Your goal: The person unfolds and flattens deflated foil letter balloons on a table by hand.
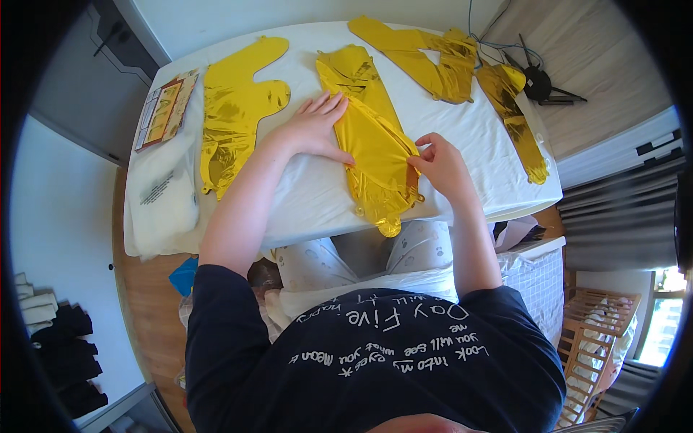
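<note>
A flat gold foil balloon (372,144) lies in front of me on a white-covered table (303,209), creased across its middle and wrinkled at its near end. Resting along its left edge, my left hand (314,128) has its fingers stretched out, the fingertips touching the foil. My right hand (442,167) pinches the balloon's right edge between thumb and fingers, near the lower corner. To the left lies another flat gold foil balloon (234,108), shaped like a letter F. An A-like foil balloon (426,61) is spread out at the far right.
A narrow gold foil piece (516,119) lies along the table's right side. By the left edge are a printed card (167,112) and a white plastic bag (167,195). A black router (538,83) with cables stands at the far right. A wooden crib (599,325) is at lower right.
</note>
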Available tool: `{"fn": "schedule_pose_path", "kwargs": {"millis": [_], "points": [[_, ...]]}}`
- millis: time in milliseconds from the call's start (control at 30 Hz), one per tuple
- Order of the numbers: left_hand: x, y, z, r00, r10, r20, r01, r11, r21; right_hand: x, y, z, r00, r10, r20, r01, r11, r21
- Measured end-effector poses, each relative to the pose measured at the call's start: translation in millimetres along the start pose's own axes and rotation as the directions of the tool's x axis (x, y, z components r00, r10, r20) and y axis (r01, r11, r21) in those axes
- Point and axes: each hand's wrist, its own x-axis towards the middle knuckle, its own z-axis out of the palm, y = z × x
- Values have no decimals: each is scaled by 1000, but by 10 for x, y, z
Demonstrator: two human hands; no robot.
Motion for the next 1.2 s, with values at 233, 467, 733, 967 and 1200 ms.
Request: {"fn": "schedule_pose_path", "kwargs": {"millis": [233, 467, 733, 967, 1200], "points": [[-22, 28, -22, 1000, -12, 8, 12, 1000, 12, -191, -200, 292, 939, -242, -244, 169, 943, -286], [-54, 29, -38, 1000, -13, 11, 13, 1000, -3, -286, -331, 351, 935, -330, -128, 309, 937, -161], [19, -18, -26, 1000, -8, 7, 8, 1000, 1, 262, 6, 20, 863, -499, 80, 503, 864, -32], [124, -170, 189, 1000, -2, -7, 2, 999, -35, 726, 132, 53, 628, -709, 322, 775, 607, -175], [305, -298, 460, 999, 20, -36, -22, 999, -34, 872, 460, 209, 708, -623, 332, 691, 709, -141]]}}
